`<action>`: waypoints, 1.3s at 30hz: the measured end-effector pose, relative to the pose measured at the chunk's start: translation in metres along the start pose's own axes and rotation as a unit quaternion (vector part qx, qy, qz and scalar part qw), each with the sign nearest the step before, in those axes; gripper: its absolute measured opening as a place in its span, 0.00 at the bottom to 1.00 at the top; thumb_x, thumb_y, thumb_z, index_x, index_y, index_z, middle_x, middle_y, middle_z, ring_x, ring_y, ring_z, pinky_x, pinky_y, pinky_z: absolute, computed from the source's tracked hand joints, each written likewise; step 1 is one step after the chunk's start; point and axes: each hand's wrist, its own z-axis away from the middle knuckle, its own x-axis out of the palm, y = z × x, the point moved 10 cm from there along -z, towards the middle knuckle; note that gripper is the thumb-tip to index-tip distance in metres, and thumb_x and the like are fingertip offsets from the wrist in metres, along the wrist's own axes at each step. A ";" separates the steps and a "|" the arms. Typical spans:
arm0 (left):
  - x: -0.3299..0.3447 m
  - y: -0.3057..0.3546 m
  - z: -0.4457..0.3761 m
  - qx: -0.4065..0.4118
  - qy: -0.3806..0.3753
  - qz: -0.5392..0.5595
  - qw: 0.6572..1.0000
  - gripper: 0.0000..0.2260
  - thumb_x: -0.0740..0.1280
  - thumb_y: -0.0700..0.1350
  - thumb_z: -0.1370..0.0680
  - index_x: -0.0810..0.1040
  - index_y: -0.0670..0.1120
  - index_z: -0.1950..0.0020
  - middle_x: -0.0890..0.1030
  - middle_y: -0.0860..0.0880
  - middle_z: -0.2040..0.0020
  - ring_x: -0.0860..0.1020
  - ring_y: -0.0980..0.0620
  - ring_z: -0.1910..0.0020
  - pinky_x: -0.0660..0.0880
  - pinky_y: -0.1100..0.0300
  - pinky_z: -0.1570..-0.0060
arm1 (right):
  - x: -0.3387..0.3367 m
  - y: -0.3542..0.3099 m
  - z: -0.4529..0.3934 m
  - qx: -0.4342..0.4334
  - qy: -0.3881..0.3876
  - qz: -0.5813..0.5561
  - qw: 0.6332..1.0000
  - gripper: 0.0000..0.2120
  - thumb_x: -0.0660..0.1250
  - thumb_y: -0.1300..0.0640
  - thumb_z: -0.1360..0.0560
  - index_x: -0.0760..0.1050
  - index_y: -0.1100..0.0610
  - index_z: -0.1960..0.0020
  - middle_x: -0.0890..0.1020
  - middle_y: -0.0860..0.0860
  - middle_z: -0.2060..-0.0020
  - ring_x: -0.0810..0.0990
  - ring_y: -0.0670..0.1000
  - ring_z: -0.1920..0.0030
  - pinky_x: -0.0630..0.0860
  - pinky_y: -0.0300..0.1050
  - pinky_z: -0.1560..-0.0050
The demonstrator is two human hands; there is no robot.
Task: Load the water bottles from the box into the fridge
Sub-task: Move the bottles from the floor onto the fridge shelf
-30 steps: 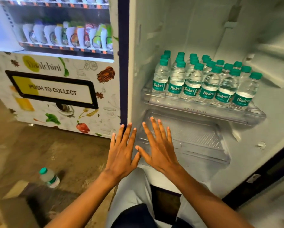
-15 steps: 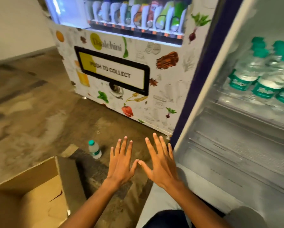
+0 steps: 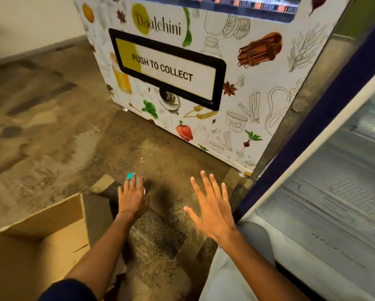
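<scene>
Head cam, looking down at floor (image 3: 51, 131) in front of two units.

L hand (image 3: 132, 197): palm down, reaching fwd over the water bottle (image 3: 131, 178) lying on the floor. Fingers curl over the bottle body; we see the teal cap (image 3: 130, 175) poking out past the fingertips, and a sliver of white at the R edge of the hand. Contact looks likely, but we can't tell if the grip is closed around it or just resting on top. Most of the bottle is hidden under the hand.

R hand (image 3: 212, 209): fingers spread wide, palm down, holding nothing, in the air over bare floor. It sits btwn the bottle and the fridge (image 3: 325, 192), close to the fridge's dark blue front edge.

Cardboard box (image 3: 36, 242): lower L, open top, near the L forearm. What we see of the inside shows no bottles; lower part cut off by frame.

Fridge: far R, open, pale interior. We see ribbed plastic shelf/tray surfaces low down. No bottles visible in the part shown; upper R corner blurry.

Vending machine (image 3: 204, 68): straight ahead, just L of the fridge. White panel w/ food drawings, "Daalchini" logo, black-framed flap (image 3: 169, 68) reading "PUSH TO COLLECT".

Floor: mottled brown/grey, dark patch under and beyond the hands. Our knee in pale trousers (image 3: 236, 268) shows bottom R, by the fridge base.
</scene>
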 end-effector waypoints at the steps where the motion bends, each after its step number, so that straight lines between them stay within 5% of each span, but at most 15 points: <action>1: 0.001 -0.004 -0.008 -0.010 -0.003 0.002 1.000 0.31 0.61 0.57 0.21 0.56 0.45 0.22 0.56 0.41 0.22 0.56 0.38 0.24 0.60 0.37 0.29 | 0.002 0.001 -0.001 0.001 0.001 -0.004 1.000 0.38 0.49 0.32 0.23 0.45 0.47 0.20 0.45 0.54 0.20 0.46 0.58 0.21 0.48 0.63 0.24; 8: 0.016 -0.033 -0.053 -0.029 -0.085 0.008 0.996 0.32 0.69 0.42 0.24 0.59 0.45 0.23 0.57 0.40 0.23 0.66 0.36 0.29 0.69 0.43 0.34 | 0.022 0.008 -0.001 0.014 -0.009 -0.017 1.000 0.37 0.50 0.32 0.23 0.45 0.46 0.20 0.45 0.54 0.20 0.46 0.59 0.21 0.49 0.64 0.24; 14: 0.019 -0.036 -0.060 -0.047 -0.052 0.050 0.996 0.25 0.65 0.31 0.24 0.67 0.42 0.27 0.63 0.36 0.30 0.72 0.33 0.38 0.74 0.43 0.39 | 0.031 0.010 -0.002 0.016 -0.009 -0.020 1.000 0.37 0.50 0.32 0.23 0.45 0.46 0.20 0.44 0.55 0.20 0.45 0.59 0.21 0.44 0.63 0.25; 21: 0.019 -0.022 -0.036 -0.037 -0.028 0.026 0.999 0.16 0.63 0.31 0.24 0.74 0.42 0.37 0.68 0.37 0.36 0.77 0.36 0.51 0.75 0.47 0.56 | 0.031 0.011 -0.004 0.016 -0.006 -0.014 1.000 0.38 0.52 0.33 0.23 0.42 0.46 0.20 0.44 0.55 0.21 0.45 0.60 0.21 0.45 0.64 0.25; 30: -0.023 0.024 -0.021 0.072 -0.046 0.049 0.995 0.18 0.67 0.38 0.27 0.79 0.44 0.38 0.76 0.42 0.44 0.78 0.40 0.46 0.79 0.48 0.49 | 0.010 0.004 -0.001 0.014 0.006 -0.015 1.000 0.39 0.50 0.32 0.23 0.39 0.46 0.20 0.41 0.55 0.21 0.42 0.59 0.21 0.42 0.64 0.25; 39: -0.127 0.099 0.037 0.245 0.042 0.050 0.967 0.18 0.72 0.42 0.29 0.81 0.45 0.39 0.82 0.46 0.46 0.81 0.47 0.50 0.80 0.55 0.51 | -0.035 0.001 0.015 0.011 0.024 -0.051 0.998 0.42 0.55 0.32 0.24 0.37 0.47 0.20 0.41 0.53 0.21 0.42 0.57 0.21 0.47 0.63 0.23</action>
